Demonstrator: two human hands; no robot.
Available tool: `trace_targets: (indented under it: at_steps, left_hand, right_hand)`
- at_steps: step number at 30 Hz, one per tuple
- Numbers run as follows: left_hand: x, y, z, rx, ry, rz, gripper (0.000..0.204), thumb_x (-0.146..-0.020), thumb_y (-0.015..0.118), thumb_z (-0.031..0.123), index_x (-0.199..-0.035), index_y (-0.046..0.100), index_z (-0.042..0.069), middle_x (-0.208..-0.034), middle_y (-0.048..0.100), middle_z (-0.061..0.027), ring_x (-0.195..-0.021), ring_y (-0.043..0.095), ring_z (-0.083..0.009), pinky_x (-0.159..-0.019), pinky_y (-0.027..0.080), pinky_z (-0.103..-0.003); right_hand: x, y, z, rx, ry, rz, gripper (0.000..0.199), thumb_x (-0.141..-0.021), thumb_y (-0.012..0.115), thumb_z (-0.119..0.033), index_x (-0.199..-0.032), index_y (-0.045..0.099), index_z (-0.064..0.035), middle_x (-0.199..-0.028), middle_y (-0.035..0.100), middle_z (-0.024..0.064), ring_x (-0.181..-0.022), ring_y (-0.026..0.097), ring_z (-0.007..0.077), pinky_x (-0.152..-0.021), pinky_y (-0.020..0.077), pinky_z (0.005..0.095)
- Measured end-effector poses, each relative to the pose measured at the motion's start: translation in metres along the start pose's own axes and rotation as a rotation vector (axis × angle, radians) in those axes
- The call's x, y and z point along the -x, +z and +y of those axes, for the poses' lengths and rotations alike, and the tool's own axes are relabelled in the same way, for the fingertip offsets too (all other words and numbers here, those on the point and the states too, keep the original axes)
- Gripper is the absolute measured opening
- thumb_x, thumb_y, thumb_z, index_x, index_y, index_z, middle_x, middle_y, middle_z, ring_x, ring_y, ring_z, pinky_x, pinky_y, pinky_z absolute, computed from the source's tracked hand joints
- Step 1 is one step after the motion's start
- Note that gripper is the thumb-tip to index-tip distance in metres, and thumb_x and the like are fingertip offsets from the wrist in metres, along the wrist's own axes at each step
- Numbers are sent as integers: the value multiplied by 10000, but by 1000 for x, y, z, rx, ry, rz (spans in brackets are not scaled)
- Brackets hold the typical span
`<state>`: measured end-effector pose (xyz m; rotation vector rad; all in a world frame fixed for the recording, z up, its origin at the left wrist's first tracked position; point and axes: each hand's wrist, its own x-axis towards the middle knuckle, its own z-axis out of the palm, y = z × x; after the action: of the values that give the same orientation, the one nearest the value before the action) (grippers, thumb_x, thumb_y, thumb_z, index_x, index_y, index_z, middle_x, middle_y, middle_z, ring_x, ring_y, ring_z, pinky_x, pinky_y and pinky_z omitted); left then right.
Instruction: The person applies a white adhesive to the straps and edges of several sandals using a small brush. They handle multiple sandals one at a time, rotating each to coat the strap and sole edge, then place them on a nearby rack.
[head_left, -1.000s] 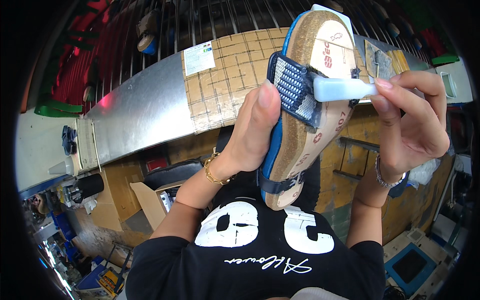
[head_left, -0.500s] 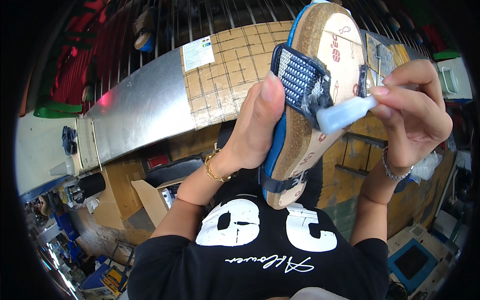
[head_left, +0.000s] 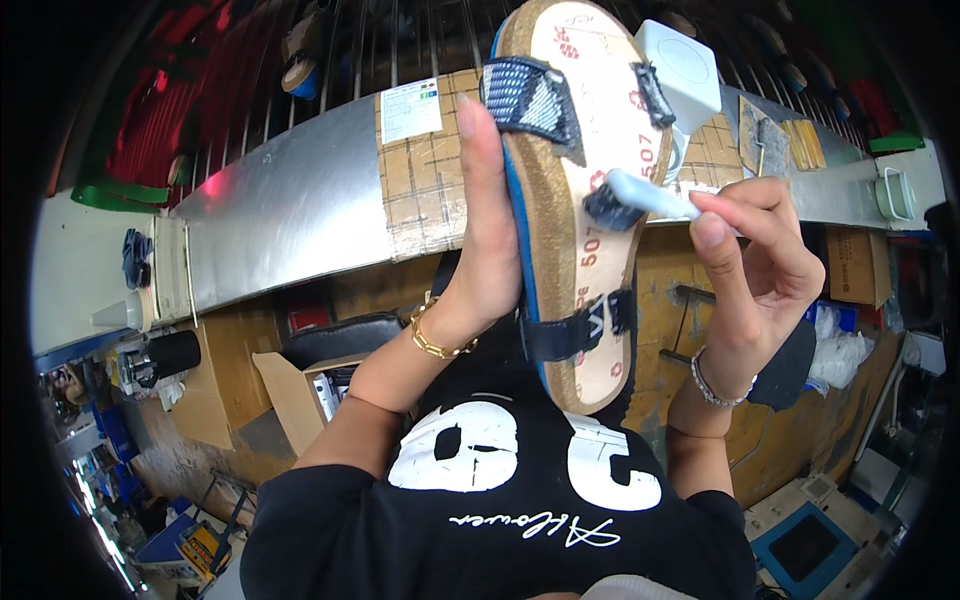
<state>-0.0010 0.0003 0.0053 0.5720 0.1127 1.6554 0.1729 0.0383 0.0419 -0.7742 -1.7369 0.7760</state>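
My left hand [head_left: 492, 235] grips a sandal [head_left: 555, 245] from its left side, thumb up along the edge and the other fingers hidden behind. The sandal's underside faces me: cork-brown edges, a pale middle with red print, a blue left side. Dark woven strap ends [head_left: 540, 105] fold onto it near the far end, and a black strap [head_left: 565, 338] crosses the near end. Between thumb and fingers, my right hand [head_left: 755, 260] pinches a pale blue brush [head_left: 645, 192]. Its dark bristles [head_left: 612, 208] are over the middle of the sole; I cannot tell whether they touch.
A metal bench [head_left: 290, 200] with a cardboard sheet [head_left: 425, 185] lies beyond the sandal. A white container [head_left: 682, 75] stands behind it, with a metal rack [head_left: 400, 40] farther off. An open carton [head_left: 290, 390] sits at lower left, a blue-topped device [head_left: 805, 545] at lower right.
The sandal has shifted left and tilted more upright. My right hand and the brush moved left and slightly nearer the far side, from the woven strap to the sole's middle. The white container came into view.
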Motion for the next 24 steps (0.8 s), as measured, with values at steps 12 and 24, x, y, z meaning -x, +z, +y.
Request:
trace_targets:
  at_steps: [12, 24]
  left_hand:
    - [5, 16, -7, -825, 80, 252, 875, -996, 190, 733, -1225, 605, -2, -1033, 701, -95, -902, 670, -136, -810, 532, -275]
    - [4, 13, -3, -821, -8, 195, 887, -989, 174, 742, -1312, 539, 1, -1134, 683, -123, -983, 678, -147, -872, 543, -287]
  right_hand:
    - [17, 19, -22, 414, -205, 220, 182, -822, 784, 7, -1003, 779, -15, -892, 624, 54, -818, 565, 137, -732, 432, 248]
    - [-12, 5, -2, 257, -340, 109, 179, -827, 750, 48, -1003, 770, 18, -933, 640, 87, -886, 573, 163, -812, 436, 261]
